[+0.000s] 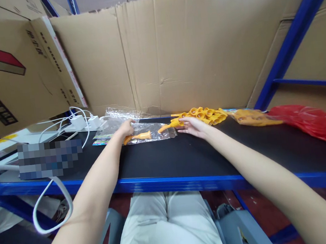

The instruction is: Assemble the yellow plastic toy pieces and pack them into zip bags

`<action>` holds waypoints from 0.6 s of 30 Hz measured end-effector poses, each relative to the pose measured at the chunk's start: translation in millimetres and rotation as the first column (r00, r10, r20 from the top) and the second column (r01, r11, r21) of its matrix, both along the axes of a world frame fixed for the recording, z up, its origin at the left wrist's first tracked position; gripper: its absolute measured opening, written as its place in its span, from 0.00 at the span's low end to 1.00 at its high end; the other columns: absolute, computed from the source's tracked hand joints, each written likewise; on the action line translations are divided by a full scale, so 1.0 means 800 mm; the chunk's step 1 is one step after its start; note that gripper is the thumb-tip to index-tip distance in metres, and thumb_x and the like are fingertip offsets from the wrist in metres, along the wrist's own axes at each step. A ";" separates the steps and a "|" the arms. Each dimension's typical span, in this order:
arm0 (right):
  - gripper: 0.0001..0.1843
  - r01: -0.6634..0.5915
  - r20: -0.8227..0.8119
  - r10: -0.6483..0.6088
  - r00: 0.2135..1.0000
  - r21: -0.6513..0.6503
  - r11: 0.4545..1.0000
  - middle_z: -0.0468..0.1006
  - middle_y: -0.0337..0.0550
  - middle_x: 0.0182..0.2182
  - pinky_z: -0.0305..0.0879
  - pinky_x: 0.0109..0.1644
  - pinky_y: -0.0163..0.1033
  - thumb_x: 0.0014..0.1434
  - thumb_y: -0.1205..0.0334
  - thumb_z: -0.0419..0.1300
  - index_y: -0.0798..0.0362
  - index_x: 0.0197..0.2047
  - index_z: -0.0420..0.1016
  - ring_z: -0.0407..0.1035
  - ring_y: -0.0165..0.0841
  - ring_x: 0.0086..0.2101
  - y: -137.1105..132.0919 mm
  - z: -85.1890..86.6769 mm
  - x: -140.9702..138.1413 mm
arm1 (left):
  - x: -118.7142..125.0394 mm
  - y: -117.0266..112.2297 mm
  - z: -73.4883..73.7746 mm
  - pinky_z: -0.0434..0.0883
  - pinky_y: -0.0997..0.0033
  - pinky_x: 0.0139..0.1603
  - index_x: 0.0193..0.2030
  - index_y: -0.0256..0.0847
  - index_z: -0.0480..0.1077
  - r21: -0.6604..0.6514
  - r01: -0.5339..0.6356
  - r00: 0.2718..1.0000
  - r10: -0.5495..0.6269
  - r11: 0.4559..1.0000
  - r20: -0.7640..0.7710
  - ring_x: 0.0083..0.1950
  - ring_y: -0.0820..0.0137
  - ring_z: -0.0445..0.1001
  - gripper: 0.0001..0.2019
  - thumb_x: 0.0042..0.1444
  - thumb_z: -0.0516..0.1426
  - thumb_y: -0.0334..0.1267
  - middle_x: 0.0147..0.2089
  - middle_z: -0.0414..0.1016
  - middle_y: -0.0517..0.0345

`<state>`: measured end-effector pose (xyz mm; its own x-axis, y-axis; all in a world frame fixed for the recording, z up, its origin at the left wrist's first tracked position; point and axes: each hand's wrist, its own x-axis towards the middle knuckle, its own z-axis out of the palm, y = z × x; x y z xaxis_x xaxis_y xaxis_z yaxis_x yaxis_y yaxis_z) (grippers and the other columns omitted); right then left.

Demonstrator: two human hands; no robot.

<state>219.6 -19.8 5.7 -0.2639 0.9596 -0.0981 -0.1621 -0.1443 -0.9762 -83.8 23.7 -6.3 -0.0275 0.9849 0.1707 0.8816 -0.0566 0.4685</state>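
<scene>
A clear plastic bag (152,131) lies on the black work surface (166,156) with one orange trumpet-shaped toy (141,136) inside it. My left hand (126,128) rests on the bag's left end, fingers curled down onto it. My right hand (194,126) is at the bag's right end and holds a second orange toy (169,126) by its wide end, the narrow tip pointing into the bag's mouth. A heap of the same orange toys (206,115) lies just behind my right hand.
More clear bags (116,117) are stacked behind my left hand. A white power strip with plugs and cables (83,123) sits at the left. A bag of orange pieces (252,117) and a red plastic bag (314,121) lie at the right. Cardboard walls (187,49) stand behind.
</scene>
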 end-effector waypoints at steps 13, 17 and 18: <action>0.11 -0.172 0.748 -0.262 0.610 0.447 0.878 0.72 0.42 0.22 0.64 0.31 0.38 0.55 0.64 0.52 0.58 0.38 0.72 0.67 0.30 0.23 0.009 -0.021 0.000 | -0.011 0.003 -0.006 0.61 0.79 0.23 0.51 0.36 0.67 0.060 0.017 0.955 -0.034 0.998 0.294 0.22 0.80 0.62 0.30 0.37 0.51 0.19 0.29 0.67 0.61; 0.15 -0.319 0.819 -0.305 0.487 0.492 0.810 0.74 0.44 0.28 0.62 0.32 0.38 0.48 0.55 0.61 0.57 0.36 0.74 0.67 0.32 0.28 -0.005 -0.011 -0.002 | -0.012 0.007 -0.008 0.59 0.80 0.22 0.52 0.36 0.66 0.056 0.053 0.949 -0.068 0.997 0.308 0.23 0.78 0.62 0.32 0.35 0.51 0.19 0.29 0.67 0.60; 0.17 -0.324 0.827 -0.324 0.459 0.495 0.806 0.73 0.43 0.27 0.61 0.32 0.38 0.46 0.55 0.63 0.58 0.36 0.74 0.67 0.32 0.27 -0.007 -0.010 -0.003 | -0.012 0.007 -0.007 0.58 0.80 0.22 0.52 0.36 0.67 0.060 0.057 0.947 -0.073 0.997 0.312 0.23 0.78 0.62 0.32 0.35 0.51 0.18 0.28 0.66 0.61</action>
